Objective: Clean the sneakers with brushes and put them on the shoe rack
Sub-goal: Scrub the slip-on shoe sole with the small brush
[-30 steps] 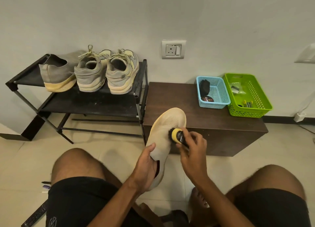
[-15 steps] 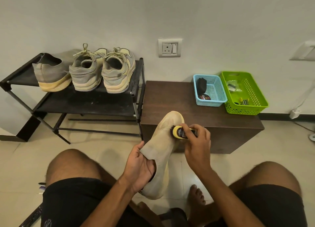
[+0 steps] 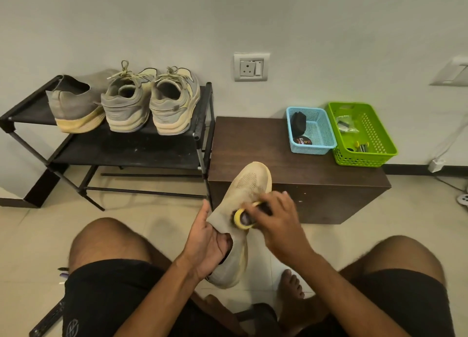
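I hold a beige knit sneaker (image 3: 249,185) in front of me, toe pointing away. My left hand (image 3: 206,243) grips it at the collar, fingers inside the opening. My right hand (image 3: 274,221) is closed on a yellow-and-black brush (image 3: 241,219), pressed against the sneaker's upper near the tongue. On the top shelf of the black shoe rack (image 3: 126,147) stand a matching grey knit sneaker (image 3: 73,109) and a pair of grey lace-up sneakers (image 3: 149,104), heels toward me.
A dark brown low cabinet (image 3: 316,185) stands right of the rack. On it sit a blue basket (image 3: 317,134) with black items and a green basket (image 3: 364,136). A wall socket (image 3: 250,67) is above. My bare knees and feet frame the tiled floor.
The brush in my right hand has slid down the upper from the toe toward the tongue. The sneaker has rolled from sole-up to upper-up over the last second.
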